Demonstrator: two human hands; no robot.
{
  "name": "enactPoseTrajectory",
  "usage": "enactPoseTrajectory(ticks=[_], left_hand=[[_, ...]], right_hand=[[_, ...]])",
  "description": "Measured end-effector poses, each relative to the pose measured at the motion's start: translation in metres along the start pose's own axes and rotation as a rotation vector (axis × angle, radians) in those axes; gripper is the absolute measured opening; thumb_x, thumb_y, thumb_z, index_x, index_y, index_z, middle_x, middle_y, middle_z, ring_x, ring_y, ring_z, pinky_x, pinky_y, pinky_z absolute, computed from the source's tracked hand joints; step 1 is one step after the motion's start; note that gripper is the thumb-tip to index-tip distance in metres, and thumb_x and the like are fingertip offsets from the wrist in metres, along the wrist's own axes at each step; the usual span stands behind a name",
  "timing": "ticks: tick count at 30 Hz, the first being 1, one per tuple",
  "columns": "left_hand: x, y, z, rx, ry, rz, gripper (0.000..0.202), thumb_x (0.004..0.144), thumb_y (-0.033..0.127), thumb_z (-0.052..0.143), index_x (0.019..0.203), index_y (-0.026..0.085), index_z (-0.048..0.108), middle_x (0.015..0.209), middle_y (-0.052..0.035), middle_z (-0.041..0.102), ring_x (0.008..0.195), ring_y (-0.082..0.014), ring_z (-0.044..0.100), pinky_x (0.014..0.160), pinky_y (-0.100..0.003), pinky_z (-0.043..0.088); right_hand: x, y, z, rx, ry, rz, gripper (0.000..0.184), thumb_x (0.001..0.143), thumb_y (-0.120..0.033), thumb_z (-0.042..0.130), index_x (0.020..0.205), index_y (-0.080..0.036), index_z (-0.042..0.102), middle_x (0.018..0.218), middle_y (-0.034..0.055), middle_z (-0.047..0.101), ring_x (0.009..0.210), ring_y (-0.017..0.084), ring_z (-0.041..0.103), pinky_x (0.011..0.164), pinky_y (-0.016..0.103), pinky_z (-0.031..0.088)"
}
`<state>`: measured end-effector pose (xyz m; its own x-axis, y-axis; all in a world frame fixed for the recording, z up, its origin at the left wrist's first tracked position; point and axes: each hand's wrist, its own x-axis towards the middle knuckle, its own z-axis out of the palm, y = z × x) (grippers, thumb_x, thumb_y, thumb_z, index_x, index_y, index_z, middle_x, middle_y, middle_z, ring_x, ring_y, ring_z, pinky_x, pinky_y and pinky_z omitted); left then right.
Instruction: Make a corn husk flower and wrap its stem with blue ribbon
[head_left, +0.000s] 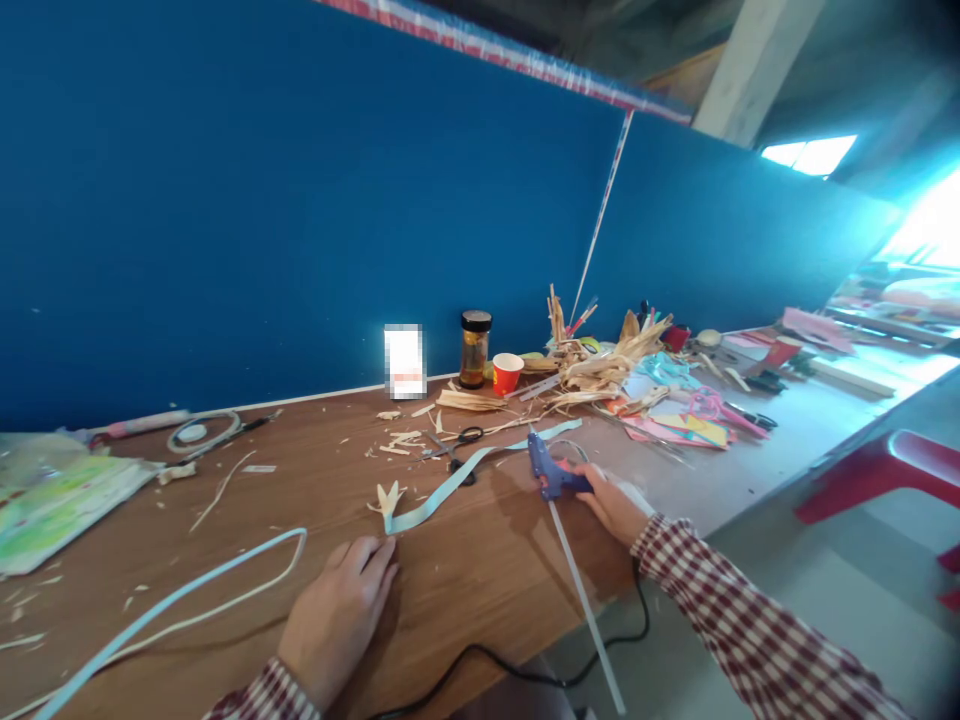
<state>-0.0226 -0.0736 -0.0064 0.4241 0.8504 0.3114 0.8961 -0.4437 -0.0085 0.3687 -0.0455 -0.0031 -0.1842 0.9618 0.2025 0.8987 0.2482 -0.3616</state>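
My right hand [609, 507] is wrapped round the handle of a blue glue gun [551, 472], held above the table with its nozzle pointing up and away. A long translucent glue stick [585, 605] sticks out of its back. My left hand [341, 610] rests low on the table, fingers together and bent, fingertips at the base of a small pale husk flower [388, 500]. The thumb and what lies under the palm are hidden. From the flower's base a light blue ribbon [450, 482] runs to the right across the wood.
Black-handled scissors [463, 440] lie beyond the ribbon. Further back stand a dark-lidded jar [475, 350], a red paper cup [508, 374] and a pile of dry husks [600, 372]. A black cable [517, 672] hangs at the front edge; a red stool [892, 475] is right.
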Motion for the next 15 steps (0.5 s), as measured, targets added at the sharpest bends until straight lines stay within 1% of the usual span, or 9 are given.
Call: enactPoseTrajectory(ticks=[2, 4, 8, 11, 13, 15], left_hand=[[0.0, 0.0, 0.0, 0.004, 0.004, 0.004, 0.031, 0.087, 0.026, 0.038, 0.106, 0.016, 0.06, 0.092, -0.0076, 0.061, 0.084, -0.0198, 0.055, 0.071, -0.031, 0.047], [0.0, 0.0, 0.0, 0.009, 0.002, 0.004, 0.031, 0.087, 0.026, 0.038, 0.107, 0.016, 0.06, 0.091, -0.0075, 0.061, 0.083, -0.0199, 0.055, 0.07, -0.032, 0.047], [0.0, 0.0, 0.0, 0.004, 0.007, 0.001, 0.031, 0.087, 0.026, 0.038, 0.107, 0.017, 0.06, 0.092, -0.0076, 0.061, 0.084, -0.0203, 0.055, 0.071, -0.033, 0.047], [0.0, 0.0, 0.001, -0.012, 0.035, 0.003, 0.03, 0.086, 0.027, 0.039, 0.104, 0.017, 0.061, 0.092, -0.0076, 0.061, 0.085, -0.0206, 0.055, 0.071, -0.032, 0.047], [0.0, -0.001, 0.002, -0.021, 0.044, 0.009, 0.029, 0.086, 0.027, 0.04, 0.104, 0.018, 0.061, 0.091, -0.0073, 0.061, 0.084, -0.0206, 0.055, 0.071, -0.032, 0.047], [0.0, 0.0, 0.001, -0.03, 0.037, 0.015, 0.029, 0.085, 0.027, 0.041, 0.104, 0.018, 0.061, 0.089, -0.0072, 0.061, 0.082, -0.0201, 0.055, 0.072, -0.032, 0.047]], right_hand=[[-0.002, 0.007, -0.003, 0.005, 0.021, 0.021, 0.025, 0.083, -0.02, 0.039, 0.107, -0.018, 0.044, 0.1, 0.0089, 0.059, 0.09, 0.019, 0.057, 0.079, 0.033, 0.044], [-0.005, 0.019, -0.009, 0.006, 0.039, 0.049, 0.024, 0.083, -0.021, 0.039, 0.106, -0.018, 0.044, 0.097, 0.0096, 0.059, 0.088, 0.02, 0.058, 0.078, 0.034, 0.044], [-0.014, 0.054, -0.028, -0.039, 0.081, 0.161, 0.023, 0.082, -0.023, 0.038, 0.103, -0.017, 0.045, 0.091, 0.0092, 0.06, 0.08, 0.021, 0.059, 0.072, 0.035, 0.045], [-0.021, 0.071, -0.044, -0.044, 0.169, 0.188, 0.023, 0.081, -0.026, 0.039, 0.102, -0.017, 0.045, 0.086, 0.0074, 0.06, 0.076, 0.02, 0.059, 0.069, 0.035, 0.045], [-0.023, 0.069, -0.051, -0.024, 0.25, 0.174, 0.025, 0.081, -0.029, 0.04, 0.102, -0.017, 0.044, 0.086, 0.0074, 0.059, 0.075, 0.02, 0.058, 0.069, 0.035, 0.045], [-0.023, 0.052, -0.054, 0.037, 0.331, 0.142, 0.028, 0.08, -0.032, 0.041, 0.104, -0.018, 0.041, 0.088, 0.0078, 0.058, 0.076, 0.021, 0.057, 0.069, 0.035, 0.045]])
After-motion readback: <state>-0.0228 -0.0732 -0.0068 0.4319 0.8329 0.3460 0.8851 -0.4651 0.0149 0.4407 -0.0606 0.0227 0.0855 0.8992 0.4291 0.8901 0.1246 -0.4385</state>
